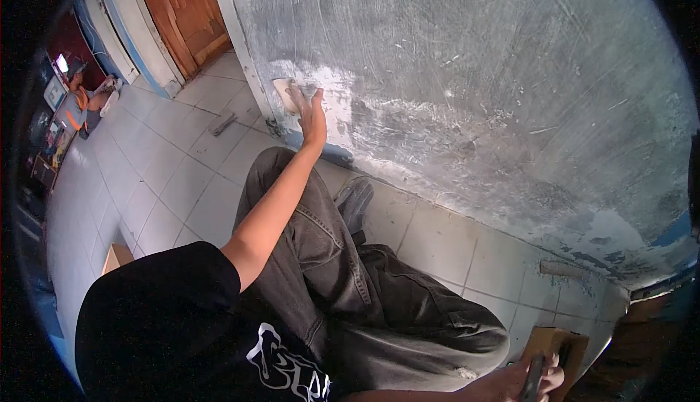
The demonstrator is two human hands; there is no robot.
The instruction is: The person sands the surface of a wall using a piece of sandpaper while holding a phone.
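Note:
Against the lower left part of the grey plastered wall [426, 46], my left hand [309, 108] presses a pale flat pad or sheet [285, 95], perhaps sandpaper. White powder or filler surrounds it on the wall [342, 96]. At the lower right, my right hand [538, 377] is closed around the dark handle of a tool [531, 383], whose kind I cannot tell. Beside that hand is a brown box-like object [558, 342] with a dark slot; whether the hand touches it is unclear.
Light tiles [443, 238] cover the floor. A grey strip [222, 124] lies near the wall's left corner, and a flat piece [562, 269] with debris at the wall's foot. A person [82, 101] sits far left. A wooden door [183, 14] stands behind.

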